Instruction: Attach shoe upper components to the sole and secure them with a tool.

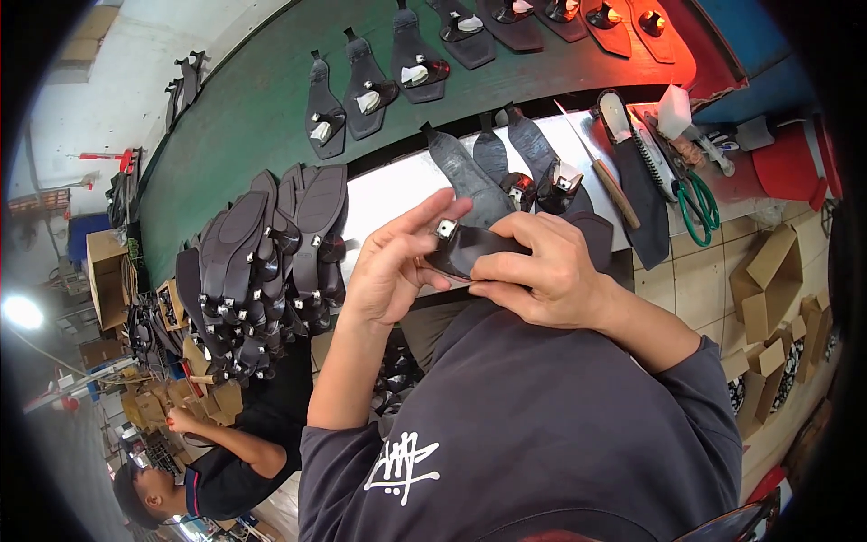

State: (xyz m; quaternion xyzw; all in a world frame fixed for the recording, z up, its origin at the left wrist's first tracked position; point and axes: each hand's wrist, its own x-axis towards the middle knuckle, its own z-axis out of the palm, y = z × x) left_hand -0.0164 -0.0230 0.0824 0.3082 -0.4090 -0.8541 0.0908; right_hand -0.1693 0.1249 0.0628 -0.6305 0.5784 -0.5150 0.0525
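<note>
A dark shoe sole with a heel (pixel 471 249) is held in front of my chest, at the near edge of the bench. My right hand (pixel 546 271) pinches it between thumb and fingers from the right. A pale square shows at the heel's tip. Beside that tip, my left hand (pixel 384 266) has its fingers stretched apart, some of them partly hidden by the sole. Just beyond my hands, a dark strip-shaped sole piece (pixel 459 167) lies on the white work surface (pixel 379 190). Dark glossy heels (pixel 560 188) stand to its right.
Stacked heeled soles (pixel 248 235) cover the bench's left side. Several more line the green table (pixel 271 99), the right ones under orange light. A wooden-handled knife (pixel 614 190) and green-handled scissors (pixel 697 208) lie right. Cardboard boxes (pixel 768 280) are on the floor. Another person (pixel 235 461) works at lower left.
</note>
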